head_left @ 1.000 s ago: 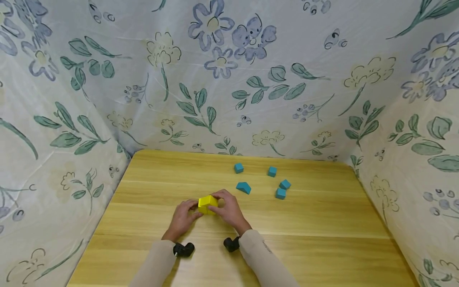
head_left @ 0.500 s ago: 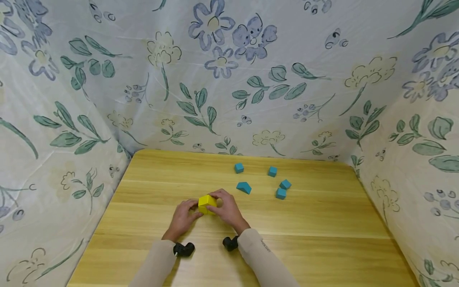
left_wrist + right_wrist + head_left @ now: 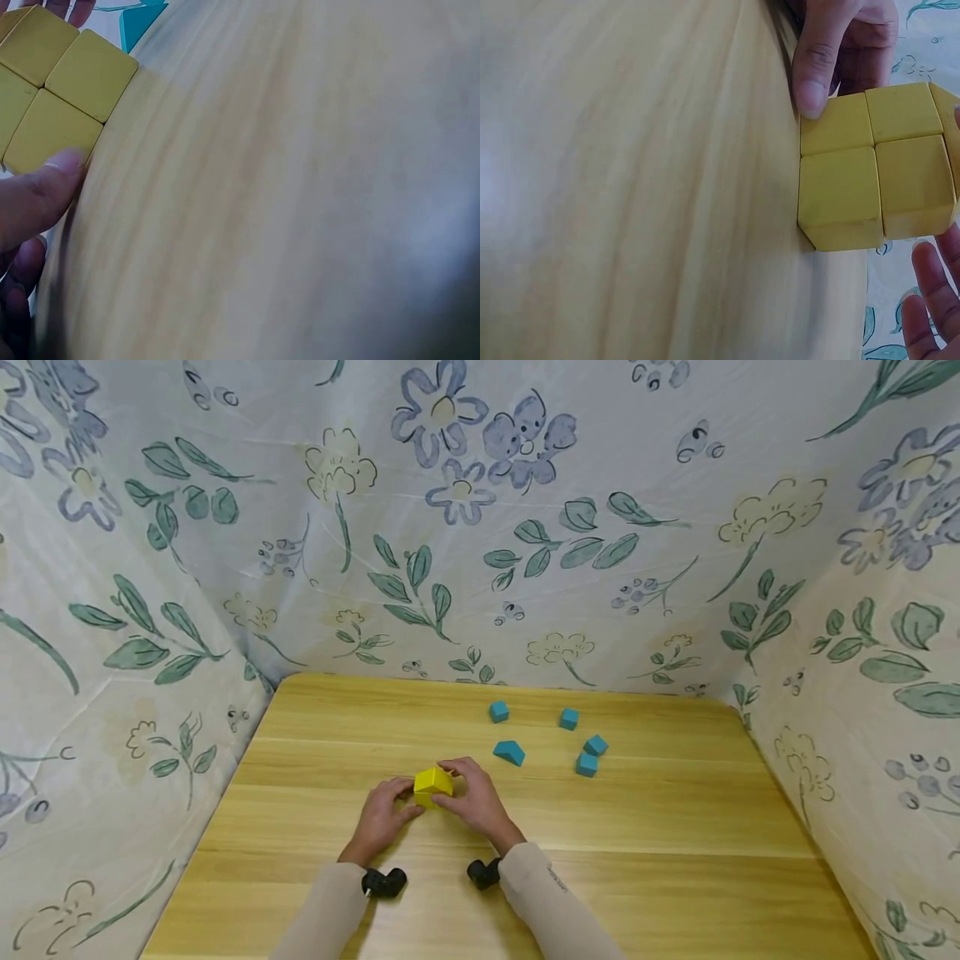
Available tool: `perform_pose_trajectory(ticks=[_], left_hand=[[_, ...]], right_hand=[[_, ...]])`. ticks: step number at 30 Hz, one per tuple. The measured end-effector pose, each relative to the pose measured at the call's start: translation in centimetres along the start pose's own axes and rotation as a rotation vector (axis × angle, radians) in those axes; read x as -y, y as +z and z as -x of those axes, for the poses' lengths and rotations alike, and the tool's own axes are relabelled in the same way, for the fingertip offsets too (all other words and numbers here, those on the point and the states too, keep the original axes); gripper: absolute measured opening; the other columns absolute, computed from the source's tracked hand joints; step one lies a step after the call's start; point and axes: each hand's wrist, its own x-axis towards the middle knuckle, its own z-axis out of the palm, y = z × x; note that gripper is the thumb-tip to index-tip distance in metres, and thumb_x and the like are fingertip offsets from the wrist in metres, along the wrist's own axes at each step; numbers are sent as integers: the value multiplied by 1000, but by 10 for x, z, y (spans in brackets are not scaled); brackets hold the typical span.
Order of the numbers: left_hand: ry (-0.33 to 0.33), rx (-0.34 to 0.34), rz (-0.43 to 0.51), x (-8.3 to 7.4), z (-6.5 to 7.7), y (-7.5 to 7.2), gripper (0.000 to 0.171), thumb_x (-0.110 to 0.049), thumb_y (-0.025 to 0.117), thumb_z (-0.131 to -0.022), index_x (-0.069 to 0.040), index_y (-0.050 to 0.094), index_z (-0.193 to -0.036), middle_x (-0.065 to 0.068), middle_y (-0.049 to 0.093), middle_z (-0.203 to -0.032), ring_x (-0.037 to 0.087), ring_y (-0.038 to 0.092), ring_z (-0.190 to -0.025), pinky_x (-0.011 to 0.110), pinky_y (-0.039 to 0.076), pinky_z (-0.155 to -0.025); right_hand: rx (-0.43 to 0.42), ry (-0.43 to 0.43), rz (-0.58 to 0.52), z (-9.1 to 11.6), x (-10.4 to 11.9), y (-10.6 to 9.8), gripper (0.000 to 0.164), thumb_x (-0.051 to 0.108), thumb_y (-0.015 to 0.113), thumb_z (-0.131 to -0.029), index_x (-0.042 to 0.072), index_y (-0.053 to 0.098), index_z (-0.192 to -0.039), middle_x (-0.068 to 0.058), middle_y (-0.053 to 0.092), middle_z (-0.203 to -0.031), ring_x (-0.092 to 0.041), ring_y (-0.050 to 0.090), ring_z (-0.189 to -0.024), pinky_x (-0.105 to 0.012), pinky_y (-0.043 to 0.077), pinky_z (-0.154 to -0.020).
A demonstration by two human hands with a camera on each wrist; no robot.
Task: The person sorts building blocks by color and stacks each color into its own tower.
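Note:
Several yellow blocks (image 3: 432, 781) form a small stack on the table, with square faces in a two-by-two arrangement in both wrist views. A slanted yellow piece (image 3: 946, 127) tops it. My left hand (image 3: 381, 817) holds the stack's left side, its thumb (image 3: 60, 169) pressed on a lower block (image 3: 52, 131). Opposite, my right hand (image 3: 478, 802) grips the upper part between thumb and finger. Other right fingers (image 3: 930, 289) hang beside the stack in the right wrist view. The stack's far side is hidden in the head view.
Behind and right of the stack lie a blue wedge-like block (image 3: 510, 752) and several blue cubes (image 3: 569, 719). The wooden table (image 3: 675, 827) meets floral cloth (image 3: 480, 602) at the back and sides. A black wrist camera (image 3: 385, 882) sits low over the tabletop.
My right hand has shifted slightly left, and the upper yellow part between its fingers has moved a little left with it. The left hand and the blue blocks stay put.

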Motion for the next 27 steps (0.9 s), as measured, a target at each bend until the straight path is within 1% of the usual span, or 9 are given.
perform_pose_trajectory(ticks=[5,10,12,14,17,19,21,23,27], left_hand=[[6,-1,18,1,1,0,45,-12,82,-75,0,66,-115,11,67,-110,26,60,-95,48,47,-86],[-87,-2,104,-1,6,2,68,-7,82,-74,3,49,-133,11,62,-115,22,56,-93,45,46,-85],[-130,-11,144,-5,11,2,73,-7,82,-75,3,42,-135,12,59,-116,22,54,-94,44,45,-85],[-165,-28,161,-10,18,2,64,-7,81,-77,2,43,-127,12,57,-108,22,52,-92,41,44,-83],[-212,-40,157,-19,32,4,46,-11,79,-80,-2,42,-106,7,50,-91,19,47,-83,32,40,-74],[-225,-44,139,-26,43,5,40,-13,77,-82,-5,40,-95,3,43,-82,16,42,-76,27,36,-67],[-217,-40,117,-34,55,7,37,-14,77,-82,-8,41,-88,0,40,-77,13,39,-71,24,32,-63],[-184,-35,107,-41,66,10,32,-14,77,-81,-11,45,-81,-4,40,-74,9,38,-68,23,32,-61],[-114,19,130,-56,82,20,27,-16,77,-82,-17,51,-76,-10,45,-72,4,42,-69,22,37,-63]], right_hand=[[-35,29,-37,9,-5,-3,53,19,77,-83,8,56,-131,-9,55,-126,-31,52,-114,-52,42,-97],[-68,87,-98,25,-11,-10,55,18,77,-83,8,56,-132,-12,54,-127,-34,49,-117,-55,38,-100],[-78,109,-116,33,-14,-14,55,17,77,-83,7,55,-132,-14,54,-128,-35,48,-117,-55,36,-101],[-89,125,-121,41,-18,-19,55,17,76,-84,7,54,-133,-14,54,-129,-34,48,-117,-55,36,-100],[-116,144,-126,54,-25,-27,55,17,76,-84,7,54,-133,-13,54,-129,-34,48,-117,-56,36,-99],[-142,156,-130,62,-30,-33,55,17,76,-83,7,54,-133,-12,54,-130,-33,48,-117,-55,36,-99],[-175,167,-143,71,-35,-39,55,16,77,-83,7,54,-132,-13,55,-129,-33,48,-117,-55,36,-99],[-210,170,-155,80,-40,-45,55,15,77,-83,6,54,-131,-14,56,-127,-33,49,-116,-54,36,-98],[-286,182,-176,99,-50,-58,53,14,77,-83,3,55,-130,-16,57,-123,-34,51,-112,-51,38,-95]])
